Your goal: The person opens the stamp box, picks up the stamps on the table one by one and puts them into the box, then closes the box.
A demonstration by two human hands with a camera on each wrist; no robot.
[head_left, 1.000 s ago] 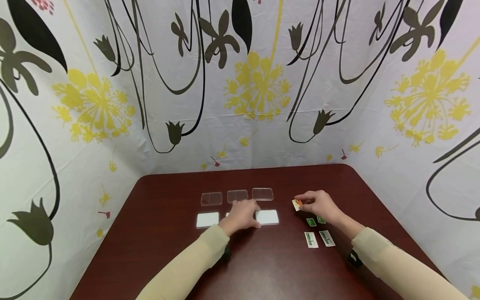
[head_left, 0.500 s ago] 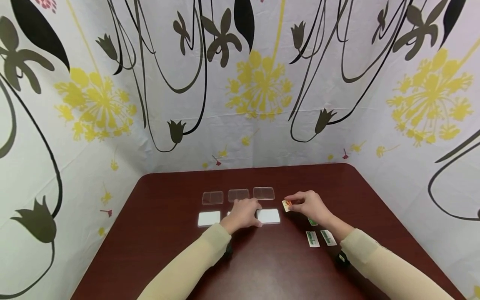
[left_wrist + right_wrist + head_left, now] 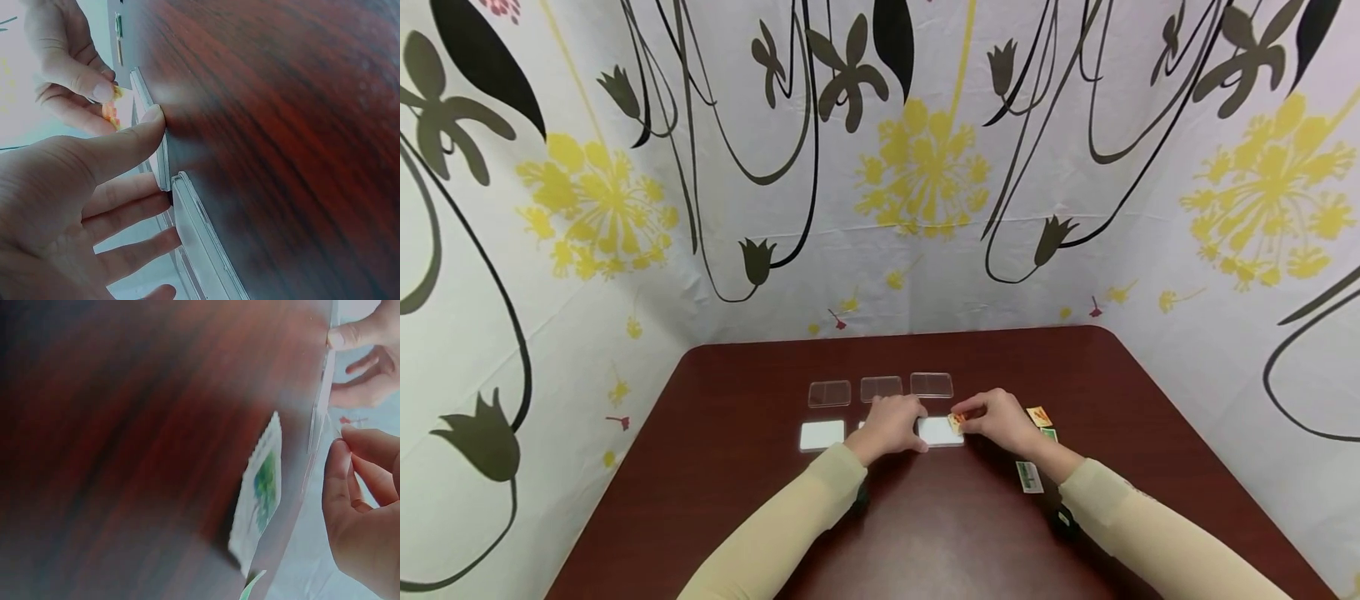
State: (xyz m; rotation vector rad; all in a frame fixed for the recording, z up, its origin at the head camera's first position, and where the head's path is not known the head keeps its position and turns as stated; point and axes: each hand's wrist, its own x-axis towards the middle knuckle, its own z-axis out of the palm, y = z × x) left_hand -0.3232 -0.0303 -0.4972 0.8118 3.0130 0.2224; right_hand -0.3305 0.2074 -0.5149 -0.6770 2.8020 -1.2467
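Note:
My left hand [image 3: 891, 427] holds the right-hand flat clear case with a white face [image 3: 934, 433] at its left end, thumb on the near edge [image 3: 156, 134]. My right hand [image 3: 1003, 421] pinches a small orange-and-cream postage stamp [image 3: 956, 422] between thumb and forefinger, over the right end of that case. Whether the stamp touches the white face, I cannot tell. Beneath my left hand the middle white case [image 3: 203, 240] is mostly hidden. Under my right forearm lies a green-and-white stamp [image 3: 1029, 477] with a perforated edge, seen close in the right wrist view.
A third white case [image 3: 822, 435] lies at the left of the row. Behind stand three clear plastic lids [image 3: 881, 387] in a line. Beyond my right wrist are an orange stamp [image 3: 1039, 416] and a green one [image 3: 1050, 434]. Patterned cloth [image 3: 925, 275] surrounds the table.
My right hand has carried the orange stamp leftward from the right side to above the right-hand white case. My left hand has kept its place on the case.

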